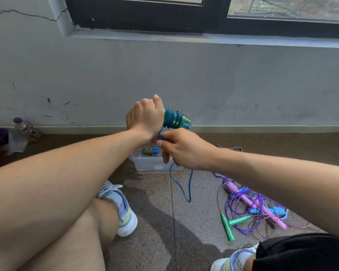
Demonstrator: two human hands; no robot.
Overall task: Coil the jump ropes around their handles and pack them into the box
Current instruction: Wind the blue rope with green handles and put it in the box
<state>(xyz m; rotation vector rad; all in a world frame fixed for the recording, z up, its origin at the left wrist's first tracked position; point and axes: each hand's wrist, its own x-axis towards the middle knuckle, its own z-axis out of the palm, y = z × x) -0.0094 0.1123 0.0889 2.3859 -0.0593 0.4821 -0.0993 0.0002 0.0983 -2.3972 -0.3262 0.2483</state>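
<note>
My left hand (145, 115) grips the green handles (185, 119) of a jump rope held up in front of me. Blue rope (171, 119) is coiled in many turns around those handles. Just below, my right hand (181, 151) pinches the loose blue rope, and a free loop (181, 184) hangs from it down to the floor. Behind my hands a clear plastic box (153, 164) sits on the floor with one coiled rope with blue handles (150, 150) inside.
A tangled pile of ropes (250, 206) with pink, blue and green handles (231, 223) lies on the floor at the right. My knees and shoes (121, 210) fill the foreground. A bottle (25, 128) and bags sit by the wall at left.
</note>
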